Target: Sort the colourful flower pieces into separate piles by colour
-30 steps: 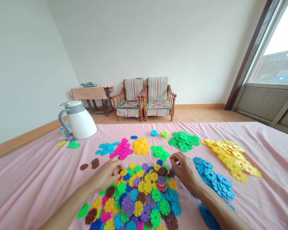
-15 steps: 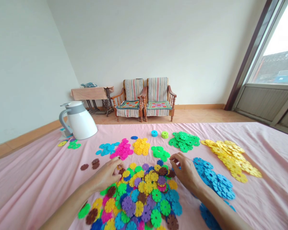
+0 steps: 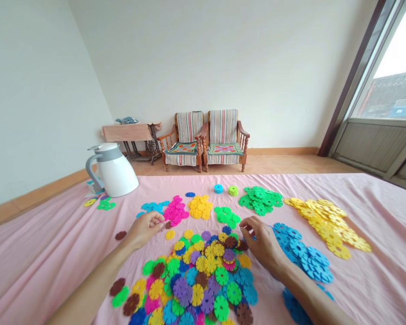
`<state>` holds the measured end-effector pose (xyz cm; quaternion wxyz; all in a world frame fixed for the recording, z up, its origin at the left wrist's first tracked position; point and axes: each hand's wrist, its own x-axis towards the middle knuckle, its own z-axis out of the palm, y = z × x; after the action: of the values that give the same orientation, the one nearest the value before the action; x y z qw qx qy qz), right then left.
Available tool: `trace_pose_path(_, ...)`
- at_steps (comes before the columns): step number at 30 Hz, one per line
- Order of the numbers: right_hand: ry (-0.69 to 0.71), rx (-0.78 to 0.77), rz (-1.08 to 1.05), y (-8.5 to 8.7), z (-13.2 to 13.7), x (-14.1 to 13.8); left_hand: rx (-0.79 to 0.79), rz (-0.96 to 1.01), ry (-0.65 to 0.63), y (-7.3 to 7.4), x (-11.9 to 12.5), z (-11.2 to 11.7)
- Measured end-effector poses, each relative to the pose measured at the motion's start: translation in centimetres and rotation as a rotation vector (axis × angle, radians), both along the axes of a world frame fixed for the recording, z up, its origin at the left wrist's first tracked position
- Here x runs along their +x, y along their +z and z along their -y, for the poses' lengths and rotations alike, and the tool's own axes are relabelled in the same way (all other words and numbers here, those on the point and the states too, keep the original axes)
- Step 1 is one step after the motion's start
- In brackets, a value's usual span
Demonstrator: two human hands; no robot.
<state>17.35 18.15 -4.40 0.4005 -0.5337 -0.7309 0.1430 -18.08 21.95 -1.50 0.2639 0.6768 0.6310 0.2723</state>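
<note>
My left hand (image 3: 146, 229) is closed in a pinch just left of the mixed heap, with a brown notched disc (image 3: 168, 224) at its fingertips. Close by on the cloth lies a single yellow disc (image 3: 170, 234). My right hand (image 3: 262, 241) is curled at the heap's upper right edge, thumb and fingertips close together; what they hold, if anything, is hidden. The multicoloured heap of flower-shaped plastic discs (image 3: 203, 280) spreads between both forearms. Just beyond my hands are a pink pile (image 3: 176, 211) and a small green pile (image 3: 227, 216).
Farther out are yellow discs (image 3: 200, 206), a larger green pile (image 3: 260, 200) and two short stacks, blue (image 3: 218, 189) and lime (image 3: 233, 191). Blue (image 3: 304, 253) and yellow piles (image 3: 328, 225) lie to the right. A white jug (image 3: 117, 174) stands back left on the pink cloth (image 3: 71, 253).
My left hand has moved left and slightly away from the heap, with the brown disc at its fingertips. The right hand has stayed nearly still.
</note>
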Motion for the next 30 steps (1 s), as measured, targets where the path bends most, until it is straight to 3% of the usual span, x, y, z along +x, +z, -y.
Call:
trace_pose_path(7, 0.005, 0.001, -0.003, -0.3, -0.1, 0.2, 0.034, -0.123, -0.005, -2.1, 0.2, -2.1)
trace_pose_path(16, 0.002, -0.003, -0.004, -0.1, -0.1, 0.1, 0.079, -0.169, 0.006, -1.0, 0.9, -1.8)
trace_pose_path(20, 0.002, -0.003, -0.005, -0.2, -0.3, 0.3, 0.083, -0.139, 0.017, -0.8, -0.4, -0.7)
trace_pose_path(26, 0.007, -0.012, -0.008, 0.1, -0.2, 0.3, 0.185, -0.408, 0.258, 1.4, -4.7, 2.1)
trace_pose_path(28, 0.013, -0.019, -0.003, 0.3, -0.2, 0.4, 0.165, -0.440, 0.197, 1.9, -5.6, 3.9)
trace_pose_path(30, 0.027, -0.032, 0.007, 0.5, -0.2, 0.5, 0.068, -0.421, 0.057, 1.7, -6.1, 6.2)
